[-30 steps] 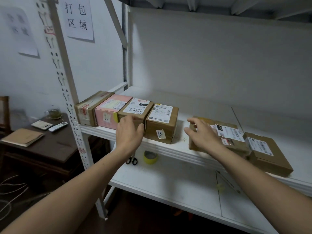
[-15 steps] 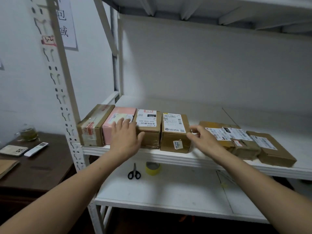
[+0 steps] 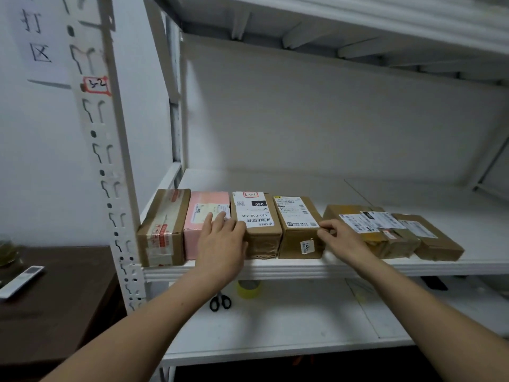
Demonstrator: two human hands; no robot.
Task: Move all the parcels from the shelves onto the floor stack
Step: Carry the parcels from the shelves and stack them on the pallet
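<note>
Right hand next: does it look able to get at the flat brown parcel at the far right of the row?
Probably yes. The right hand touches the tall brown box; the flat parcel lies at the shelf front with nothing on it, and only the low labelled parcels lie between.

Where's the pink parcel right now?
Head view, left side of the shelf: the pink parcel sits second in the row, between the taped brown box and the 060-labelled box; the left hand touches it.

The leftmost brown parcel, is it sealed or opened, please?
Sealed. The leftmost brown parcel has tape running across its top and front.
</note>
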